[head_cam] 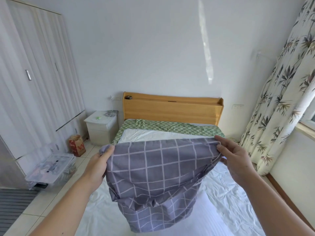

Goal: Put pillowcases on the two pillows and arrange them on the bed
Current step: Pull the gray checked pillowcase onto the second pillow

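In the head view, the left hand (98, 165) has its fingers curled round the upper left corner of a grey-purple checked pillowcase (153, 181), the cloth bunched in its grip. The right hand (236, 159) pinches the upper right corner, with the thumb on the near side of the cloth and the fingers behind the hem. Between the two hands the top edge is stretched nearly straight, and the pillowcase hangs in the air above the bed (230, 198), its lower part sagging in soft folds toward the white sheet. A zip line runs down its right side. Whether a pillow is inside cannot be told. At the head of the bed lies a green checked cloth (170, 127) below the wooden headboard (172, 109). Left of the bed stand a white nightstand (102, 127), a red paper bag (77, 145) and a clear storage box (51, 168) on the floor.
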